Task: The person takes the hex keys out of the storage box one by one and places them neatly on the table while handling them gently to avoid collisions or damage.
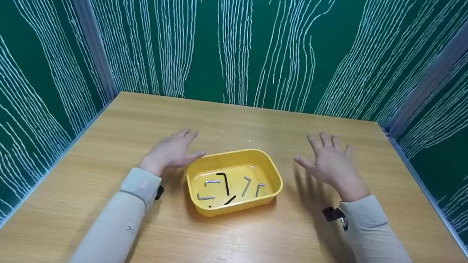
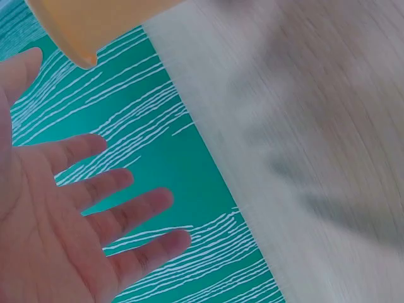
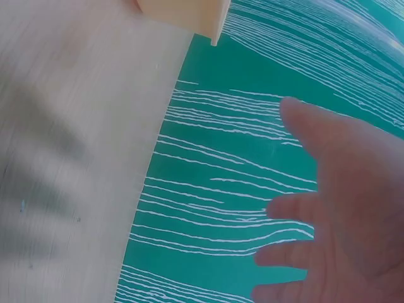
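A yellow plastic bin [image 1: 233, 208] stands on the table, holding several L-shaped hex keys, some silver and some black. One longer black hex key [image 1: 226, 184] lies near the middle, and a silver hex key [image 1: 246, 186] is to its right. My left hand [image 1: 174, 150] is beside the bin's left end, fingers spread and thumb near the rim; whether it touches cannot be told. Its palm holds nothing in the left wrist view. To the right of the bin, apart from it, my right hand [image 1: 331, 164] hovers above the table with fingers spread and nothing held.
The wooden table [image 1: 259, 247] has a few tiny white specks behind the bin. Green panels [image 1: 204, 44] with wavy white lines enclose the back and both sides, with grey posts [image 1: 91, 33] at the corners.
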Demonstrator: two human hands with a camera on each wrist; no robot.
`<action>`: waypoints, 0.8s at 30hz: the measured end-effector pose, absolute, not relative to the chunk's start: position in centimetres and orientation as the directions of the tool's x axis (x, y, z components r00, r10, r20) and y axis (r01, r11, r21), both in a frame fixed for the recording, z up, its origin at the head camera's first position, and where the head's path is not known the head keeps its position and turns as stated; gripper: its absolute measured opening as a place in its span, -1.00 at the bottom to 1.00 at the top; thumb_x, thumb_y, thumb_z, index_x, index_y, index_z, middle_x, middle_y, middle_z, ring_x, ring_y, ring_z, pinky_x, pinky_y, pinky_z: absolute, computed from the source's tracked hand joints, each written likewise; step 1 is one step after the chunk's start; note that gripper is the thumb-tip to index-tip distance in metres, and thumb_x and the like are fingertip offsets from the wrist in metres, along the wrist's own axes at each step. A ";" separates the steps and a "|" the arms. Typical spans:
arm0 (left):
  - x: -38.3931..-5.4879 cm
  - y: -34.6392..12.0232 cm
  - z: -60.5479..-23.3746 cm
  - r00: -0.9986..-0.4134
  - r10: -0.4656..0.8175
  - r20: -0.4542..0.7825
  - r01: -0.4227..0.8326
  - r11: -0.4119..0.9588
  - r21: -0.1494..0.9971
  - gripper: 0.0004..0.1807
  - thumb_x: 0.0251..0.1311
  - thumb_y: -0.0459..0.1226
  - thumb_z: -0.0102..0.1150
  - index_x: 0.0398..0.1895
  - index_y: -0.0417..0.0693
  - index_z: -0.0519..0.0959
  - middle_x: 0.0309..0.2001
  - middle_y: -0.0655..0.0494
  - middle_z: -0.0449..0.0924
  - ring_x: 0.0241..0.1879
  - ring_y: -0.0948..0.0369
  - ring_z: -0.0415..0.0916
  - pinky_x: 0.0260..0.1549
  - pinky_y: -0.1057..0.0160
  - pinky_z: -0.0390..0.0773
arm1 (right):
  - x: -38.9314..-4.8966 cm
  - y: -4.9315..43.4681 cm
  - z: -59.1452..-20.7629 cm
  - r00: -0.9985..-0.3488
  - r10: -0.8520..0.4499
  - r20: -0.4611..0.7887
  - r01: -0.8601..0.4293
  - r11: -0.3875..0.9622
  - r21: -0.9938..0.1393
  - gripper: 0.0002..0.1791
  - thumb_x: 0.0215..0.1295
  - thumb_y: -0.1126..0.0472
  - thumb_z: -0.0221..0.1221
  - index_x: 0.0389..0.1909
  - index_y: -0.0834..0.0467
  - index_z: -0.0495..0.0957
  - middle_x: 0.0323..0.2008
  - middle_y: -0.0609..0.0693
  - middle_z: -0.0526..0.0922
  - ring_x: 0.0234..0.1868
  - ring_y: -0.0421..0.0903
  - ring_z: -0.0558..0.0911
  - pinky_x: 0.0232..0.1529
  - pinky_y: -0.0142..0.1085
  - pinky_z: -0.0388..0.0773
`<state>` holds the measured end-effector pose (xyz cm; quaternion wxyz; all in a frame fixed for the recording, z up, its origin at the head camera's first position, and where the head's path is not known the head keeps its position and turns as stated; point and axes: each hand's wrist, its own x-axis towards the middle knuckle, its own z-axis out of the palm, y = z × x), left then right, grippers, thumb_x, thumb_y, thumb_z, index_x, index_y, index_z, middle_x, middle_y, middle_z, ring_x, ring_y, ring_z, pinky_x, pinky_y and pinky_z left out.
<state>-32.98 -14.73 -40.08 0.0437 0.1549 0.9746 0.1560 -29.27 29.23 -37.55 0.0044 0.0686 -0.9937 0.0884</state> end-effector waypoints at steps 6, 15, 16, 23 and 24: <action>-32.9 -15.0 -40.0 -0.940 0.332 -0.080 0.286 0.892 0.349 -0.05 0.46 0.32 0.06 0.73 0.03 0.20 0.73 -0.17 0.11 0.72 -0.19 0.06 0.65 -0.30 0.13 | -29.2 28.9 -37.5 -0.983 -0.168 0.071 -0.176 0.977 -0.122 0.12 0.47 -0.55 0.02 0.74 0.15 0.07 0.69 0.42 0.05 0.67 0.55 0.00 0.52 0.65 -0.15; -32.8 -15.3 -40.2 -0.910 0.392 -0.133 0.285 0.826 0.486 -0.21 0.42 0.05 0.24 0.64 -0.01 0.35 0.56 -0.11 0.44 0.52 -0.13 0.42 0.54 -0.25 0.40 | -29.2 27.9 -37.7 -0.959 -0.232 0.161 -0.239 0.971 -0.027 -0.02 0.49 -0.34 0.21 0.67 0.18 0.22 0.58 0.41 0.31 0.55 0.50 0.33 0.47 0.56 0.24; -32.8 -15.2 -40.2 -0.909 0.390 -0.146 0.274 0.823 0.498 -0.23 0.42 0.03 0.24 0.63 0.01 0.36 0.53 -0.10 0.48 0.47 -0.12 0.47 0.50 -0.25 0.45 | -29.2 27.8 -37.7 -0.958 -0.237 0.163 -0.244 0.969 -0.027 -0.03 0.49 -0.34 0.22 0.67 0.18 0.22 0.58 0.40 0.32 0.54 0.50 0.35 0.47 0.55 0.26; -32.8 -15.2 -40.4 -0.897 0.389 -0.208 0.201 0.780 0.593 -0.30 0.41 -0.08 0.28 0.59 0.03 0.41 0.40 -0.08 0.56 0.22 -0.05 0.57 0.30 -0.12 0.66 | -29.3 27.1 -37.8 -0.948 -0.266 0.177 -0.270 0.963 -0.003 -0.06 0.48 -0.28 0.27 0.66 0.18 0.26 0.55 0.39 0.37 0.49 0.47 0.44 0.42 0.52 0.37; -32.8 -15.3 -40.4 -0.896 0.388 -0.215 0.191 0.775 0.603 -0.30 0.41 -0.08 0.29 0.58 0.02 0.42 0.39 -0.08 0.56 0.18 -0.04 0.58 0.26 -0.09 0.68 | -29.3 26.9 -37.8 -0.945 -0.272 0.181 -0.277 0.961 0.002 -0.06 0.48 -0.28 0.27 0.65 0.18 0.27 0.55 0.39 0.38 0.49 0.47 0.45 0.41 0.51 0.38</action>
